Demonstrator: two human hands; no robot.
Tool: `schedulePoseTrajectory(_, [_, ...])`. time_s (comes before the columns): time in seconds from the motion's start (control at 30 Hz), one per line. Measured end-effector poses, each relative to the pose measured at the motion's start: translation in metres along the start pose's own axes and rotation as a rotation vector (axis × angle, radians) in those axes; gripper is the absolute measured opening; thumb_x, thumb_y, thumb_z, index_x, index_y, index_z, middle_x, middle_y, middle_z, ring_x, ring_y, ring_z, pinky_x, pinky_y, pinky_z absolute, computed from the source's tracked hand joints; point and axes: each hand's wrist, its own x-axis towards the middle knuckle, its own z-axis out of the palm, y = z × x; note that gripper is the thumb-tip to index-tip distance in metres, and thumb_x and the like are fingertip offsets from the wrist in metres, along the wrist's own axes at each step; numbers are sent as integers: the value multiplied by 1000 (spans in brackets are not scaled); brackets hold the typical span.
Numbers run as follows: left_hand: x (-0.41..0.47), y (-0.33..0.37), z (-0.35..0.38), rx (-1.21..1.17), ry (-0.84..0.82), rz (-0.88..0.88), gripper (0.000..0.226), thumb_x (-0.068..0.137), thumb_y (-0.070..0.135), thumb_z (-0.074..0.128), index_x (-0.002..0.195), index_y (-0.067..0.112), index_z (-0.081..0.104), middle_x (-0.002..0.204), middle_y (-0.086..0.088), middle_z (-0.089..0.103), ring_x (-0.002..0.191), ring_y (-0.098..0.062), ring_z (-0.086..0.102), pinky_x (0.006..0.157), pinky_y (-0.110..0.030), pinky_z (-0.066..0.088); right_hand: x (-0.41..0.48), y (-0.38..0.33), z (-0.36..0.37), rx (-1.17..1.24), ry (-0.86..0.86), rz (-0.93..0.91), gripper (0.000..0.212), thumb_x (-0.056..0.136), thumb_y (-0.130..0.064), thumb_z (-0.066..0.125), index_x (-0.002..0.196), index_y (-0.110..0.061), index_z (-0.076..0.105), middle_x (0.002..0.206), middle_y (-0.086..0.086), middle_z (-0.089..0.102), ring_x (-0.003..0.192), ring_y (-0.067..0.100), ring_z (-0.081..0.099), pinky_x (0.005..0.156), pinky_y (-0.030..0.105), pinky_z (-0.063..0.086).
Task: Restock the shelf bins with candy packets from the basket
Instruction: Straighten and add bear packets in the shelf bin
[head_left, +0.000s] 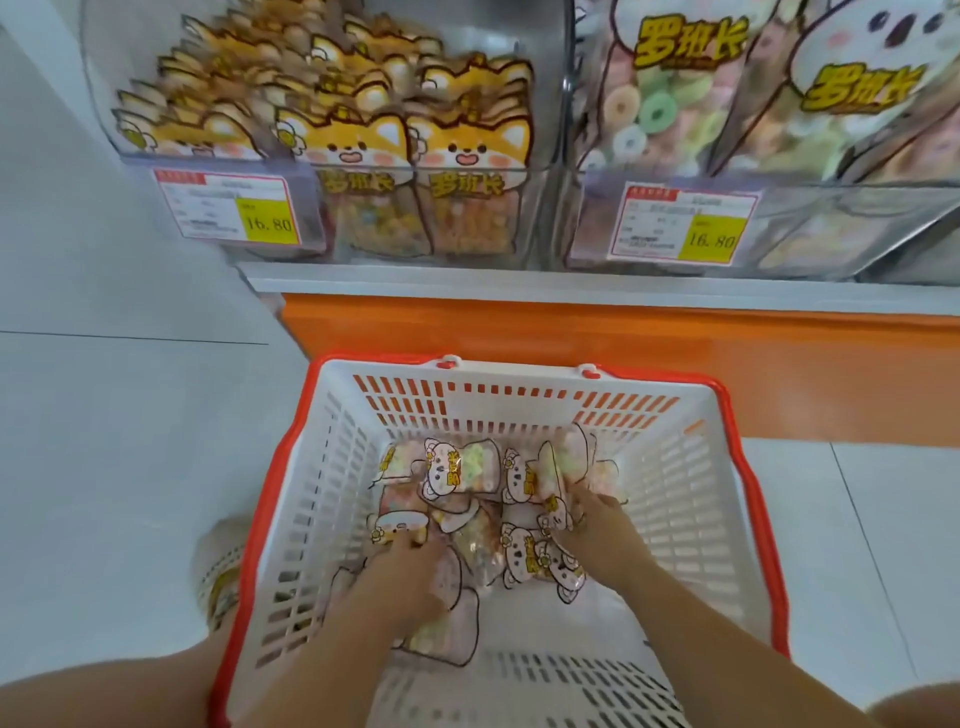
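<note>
Both hands are down inside the basket. The left hand (410, 566) has its fingers bent down onto a koala-print packet near the middle of the pile. The right hand (597, 530) does the same on the packets at the right side. It's blurry down there, so whether either hand actually has a pinch on a packet or is just pressing on top can't be told.

The candy packets (457, 473) lie in a loose, overlapping heap on the floor of the white basket (691, 499), which sits on the floor tiles right in front of the shelf.

What could go wrong:
- These look like slick film bags stacked every which way. Grabbing a bunch at once could let one slide out on the way up and land on the floor.
- The koala print matches the ring-candy packets (670, 93) in the right bin (883, 228). The left bin (311, 171) holds fox packets (467, 150) and already looks crammed. Dropping koalas in there would be a mix-up.
- Squeezing too hard could probably crush the candy.

Counts:
- two hands
- one basket
- two bins in view
- two price tags, one on the left bin (228, 213) and one on the right bin (685, 223), both reading 16.80
- at least seven koala packets in the basket, likely more underneath
- fox packets three across in the front row, with several rows behind, too packed to count
- two ring-candy packets clearly showing in the right bin
- one slipper (221, 577) beside the basket
</note>
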Motion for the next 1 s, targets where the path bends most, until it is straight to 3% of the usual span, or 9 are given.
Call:
schedulePoseTrajectory(0.13, [7, 13, -1, -22, 2, 11, 71, 88, 36, 65, 151, 32, 33, 155, -5, 22, 129, -29, 50, 97, -34, 49, 13, 10, 15, 95, 79, 79, 68, 76, -60, 58, 138, -34, 52, 120, 1, 64, 98, 19, 64, 80, 34, 54])
schedulePoseTrajectory(0.23, [7, 18, 3, -70, 15, 77, 70, 88, 27, 66, 151, 31, 35, 156, -2, 21, 126, -26, 51, 95, -29, 49, 10, 6, 11, 87, 155, 123, 22, 93, -34, 60, 108, -22, 71, 85, -6, 70, 73, 13, 63, 61, 29, 50])
schedulePoseTrajectory(0.43, [11, 44, 16, -17, -71, 190, 60, 95, 23, 61, 151, 26, 39, 154, -3, 35, 137, -24, 40, 108, -35, 42, 13, 18, 6, 293, 109, 262, 28, 96, -19, 53, 68, -13, 53, 62, 1, 50, 56, 18, 44, 54, 28, 30])
schedulePoseTrajectory(0.57, [8, 60, 20, 96, -129, 196, 66, 94, 20, 59, 154, 24, 33, 154, -7, 38, 137, -28, 43, 107, -42, 46, -1, 21, -2, 279, 29, 302, 29, 91, -28, 58, 69, -12, 52, 74, 6, 54, 68, 21, 52, 62, 30, 36])
schedulePoseTrajectory(0.63, [5, 61, 23, 176, -102, 171, 69, 93, 30, 61, 154, 24, 29, 153, -8, 37, 133, -31, 47, 103, -45, 48, -8, 23, -9, 130, 55, 281, 32, 92, -37, 56, 65, -19, 54, 103, 14, 62, 106, 28, 59, 83, 34, 44])
schedulePoseTrajectory(0.7, [2, 60, 27, 242, -67, 135, 76, 91, 41, 60, 156, 26, 23, 154, -9, 33, 133, -34, 47, 103, -46, 47, -21, 21, -19, 11, 127, 225, 29, 95, -42, 54, 74, -25, 63, 139, 15, 53, 134, 29, 44, 101, 36, 40])
schedulePoseTrajectory(0.77, [-4, 58, 29, 285, -48, 100, 85, 89, 47, 62, 157, 27, 16, 156, -13, 27, 132, -36, 47, 100, -45, 48, -28, 21, -25, 1, 178, 140, 28, 98, -41, 54, 91, -20, 71, 123, 9, 63, 107, 23, 60, 86, 31, 49])
schedulePoseTrajectory(0.83, [-11, 55, 29, 286, -53, 71, 88, 89, 45, 67, 158, 26, 14, 156, -15, 24, 127, -35, 52, 94, -42, 53, -35, 18, -31, 43, 147, 70, 27, 100, -37, 55, 84, -18, 66, 84, 0, 63, 70, 13, 54, 59, 25, 41])
schedulePoseTrajectory(1.0, [-14, 50, 12, 22, 68, 60, 63, 93, 3, 51, 151, 21, 35, 143, -9, 51, 117, -26, 60, 91, -35, 53, -46, 4, -45, 73, 118, -92, 40, 100, -26, 57, 65, -16, 42, 63, -2, 44, 57, 14, 41, 54, 27, 34])
